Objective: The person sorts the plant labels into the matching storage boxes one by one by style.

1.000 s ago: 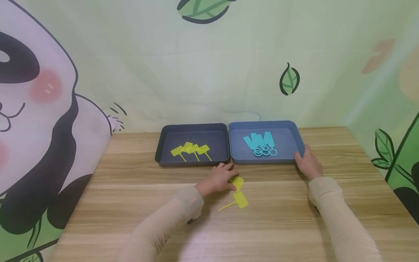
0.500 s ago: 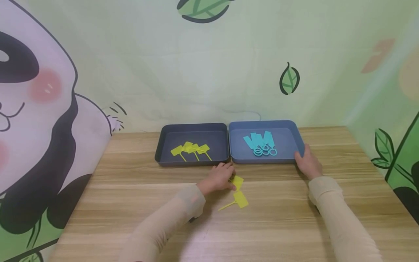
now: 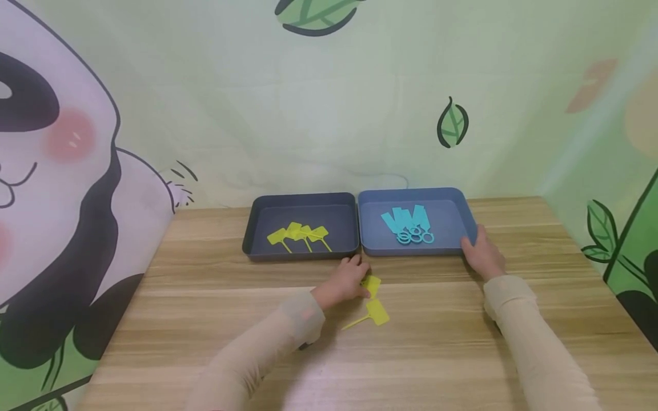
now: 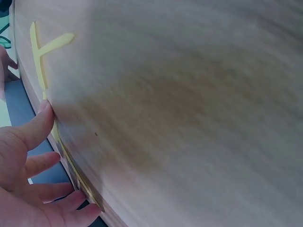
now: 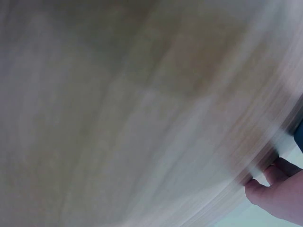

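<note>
My left hand [image 3: 344, 282] rests low over the table, just in front of the trays. Its thumb touches a flat yellow tag [image 3: 372, 284], while the other fingers spread loosely along the tag's thin stem, as the left wrist view shows. Part of that tag is hidden under the hand. A second yellow tag [image 3: 378, 312] lies just nearer, its stem pointing left. With thumb and fingers, my right hand [image 3: 485, 255] grips the front right corner of a blue tray [image 3: 452, 220]. Turquoise ring-ended tags [image 3: 408, 222] lie in a bunch inside that tray.
A dark navy tray [image 3: 339, 211] stands against the blue tray's left side, with several yellow tags [image 3: 298, 231] inside. Both trays sit near the back edge of the wooden table [image 3: 437, 354], close to a wall covering with a panda and leaves on it.
The left hand's fingers have shifted slightly over the yellow tag. The right hand, trays and tags stay where they were; the head view has moved a little.
</note>
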